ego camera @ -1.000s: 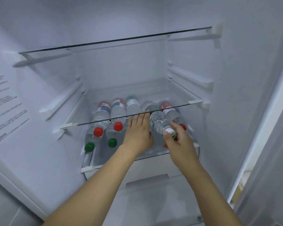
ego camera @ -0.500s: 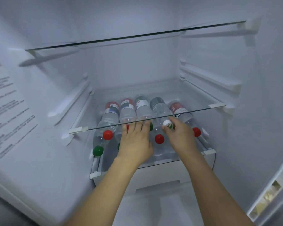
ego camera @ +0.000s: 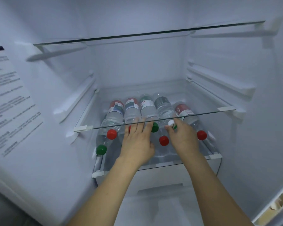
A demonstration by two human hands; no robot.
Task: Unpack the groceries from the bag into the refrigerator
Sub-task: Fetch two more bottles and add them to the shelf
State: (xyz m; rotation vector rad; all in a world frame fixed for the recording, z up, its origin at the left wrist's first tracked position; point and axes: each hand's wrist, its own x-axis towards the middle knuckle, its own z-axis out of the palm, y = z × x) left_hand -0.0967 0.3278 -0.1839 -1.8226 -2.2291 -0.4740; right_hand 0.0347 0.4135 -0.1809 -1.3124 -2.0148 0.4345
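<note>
Left hand (ego camera: 136, 144) lies flat, fingers straight, on the bottles (ego camera: 131, 110), right hand (ego camera: 183, 138) pinches a white-capped bottle (ego camera: 171, 123), its body hidden.

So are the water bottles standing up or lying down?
Lying down. The water bottles rest on their sides on the lower shelf, caps facing the front.

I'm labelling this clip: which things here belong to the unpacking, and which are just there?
Job:
white-capped bottle, held by right hand
left hand on stacked bottles
lower glass shelf

Just there:
middle glass shelf
top glass shelf
wall sticker
</note>
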